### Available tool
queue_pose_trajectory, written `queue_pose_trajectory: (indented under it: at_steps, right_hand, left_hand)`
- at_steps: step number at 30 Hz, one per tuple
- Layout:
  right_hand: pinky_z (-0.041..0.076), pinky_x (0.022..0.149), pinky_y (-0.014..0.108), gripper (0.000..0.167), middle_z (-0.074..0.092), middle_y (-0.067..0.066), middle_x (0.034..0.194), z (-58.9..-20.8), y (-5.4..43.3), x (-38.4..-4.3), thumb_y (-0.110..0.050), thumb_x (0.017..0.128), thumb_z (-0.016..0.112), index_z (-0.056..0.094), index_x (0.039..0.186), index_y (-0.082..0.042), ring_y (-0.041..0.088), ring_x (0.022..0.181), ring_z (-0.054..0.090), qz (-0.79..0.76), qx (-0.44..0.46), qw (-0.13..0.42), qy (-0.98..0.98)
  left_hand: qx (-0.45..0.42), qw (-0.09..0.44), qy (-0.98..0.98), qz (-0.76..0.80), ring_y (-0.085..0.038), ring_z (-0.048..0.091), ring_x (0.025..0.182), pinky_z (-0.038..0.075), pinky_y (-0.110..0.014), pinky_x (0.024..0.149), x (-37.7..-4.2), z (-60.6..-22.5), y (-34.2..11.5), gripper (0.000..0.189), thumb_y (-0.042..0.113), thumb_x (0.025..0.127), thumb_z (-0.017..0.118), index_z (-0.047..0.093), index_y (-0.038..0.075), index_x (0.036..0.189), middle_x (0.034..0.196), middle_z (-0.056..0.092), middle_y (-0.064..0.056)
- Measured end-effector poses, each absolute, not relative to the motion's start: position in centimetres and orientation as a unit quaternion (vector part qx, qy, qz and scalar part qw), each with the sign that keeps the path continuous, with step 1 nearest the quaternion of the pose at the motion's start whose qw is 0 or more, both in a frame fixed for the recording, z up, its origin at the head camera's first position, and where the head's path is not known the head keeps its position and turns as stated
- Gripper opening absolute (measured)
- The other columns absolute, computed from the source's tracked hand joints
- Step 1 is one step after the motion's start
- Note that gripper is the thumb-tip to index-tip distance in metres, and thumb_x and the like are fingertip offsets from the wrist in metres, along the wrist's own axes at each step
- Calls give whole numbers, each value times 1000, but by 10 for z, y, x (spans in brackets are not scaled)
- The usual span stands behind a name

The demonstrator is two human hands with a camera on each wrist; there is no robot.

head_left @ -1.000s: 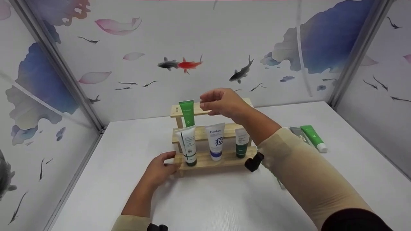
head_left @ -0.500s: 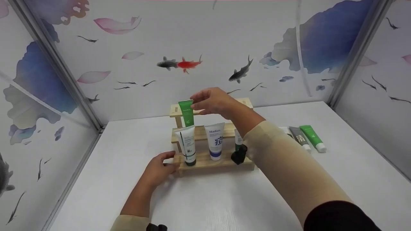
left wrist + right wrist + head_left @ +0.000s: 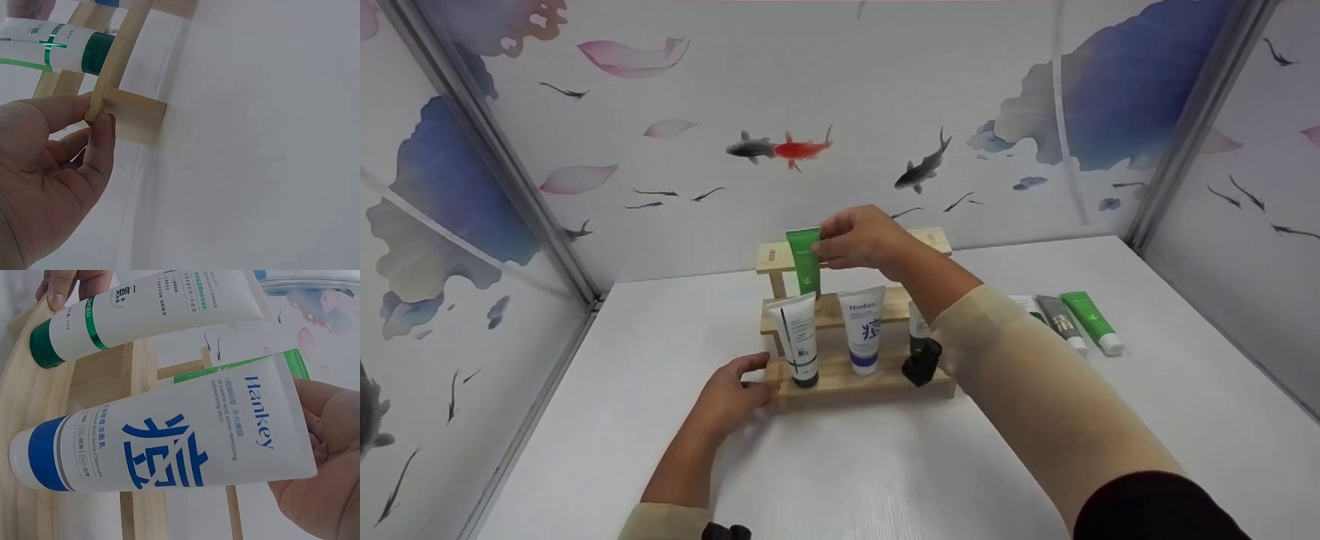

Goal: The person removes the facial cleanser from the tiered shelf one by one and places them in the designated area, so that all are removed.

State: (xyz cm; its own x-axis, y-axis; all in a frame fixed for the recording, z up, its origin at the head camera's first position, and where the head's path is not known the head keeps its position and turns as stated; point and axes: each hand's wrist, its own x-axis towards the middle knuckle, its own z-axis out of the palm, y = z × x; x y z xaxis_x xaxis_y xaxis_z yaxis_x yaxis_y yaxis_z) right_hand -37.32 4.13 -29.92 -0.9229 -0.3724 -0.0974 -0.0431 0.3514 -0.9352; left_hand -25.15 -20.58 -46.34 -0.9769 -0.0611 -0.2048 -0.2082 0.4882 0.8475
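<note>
A three-tier wooden rack (image 3: 834,381) stands on the white table. My left hand (image 3: 733,397) pinches the left end of its lowest shelf between thumb and fingers, as the left wrist view shows. At the middle tier my right hand (image 3: 862,238) holds a green squeeze tube (image 3: 808,274) by its flat top end, cap down; its lower end is hidden behind a white tube with a dark green cap (image 3: 799,337). That tube and a blue-banded white tube (image 3: 152,439) stand cap-down on the lowest shelf. A third tube (image 3: 917,330) there is partly covered by my right sleeve.
Right of the rack, a grey tube (image 3: 1060,324) and another green tube (image 3: 1091,321) lie side by side on the table, with a further tube partly behind my sleeve. Printed panels (image 3: 855,90) with fish wall in the table at the back and sides.
My right hand has moved left to the green tube and taken hold of its top. The tube has shifted slightly right and up. My left hand stays on the rack.
</note>
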Motion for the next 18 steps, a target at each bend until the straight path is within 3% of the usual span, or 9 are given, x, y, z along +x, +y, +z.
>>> queue_pose_trajectory:
  at_steps: [11, 18]
  right_hand:
    - [63, 100, 35, 26, 75, 12, 126, -295, 92, -366, -16, 101, 76, 72, 125, -9, 29, 121, 75, -596, -107, 119, 787]
    - [63, 100, 34, 31, 75, 12, 125, -303, 134, -359, -18, 102, 75, 71, 130, -6, 23, 113, 77, -621, -102, 82, 772]
  left_hand:
    - [-76, 67, 860, 501, -29, 66, 132, 61, -41, 99, -249, -463, -205, 62, 25, 98, 76, 56, 17, 156, 163, 54, -9]
    - [-83, 64, 860, 499, -28, 66, 131, 61, -40, 99, -251, -463, -204, 61, 26, 99, 75, 56, 19, 156, 162, 54, -7]
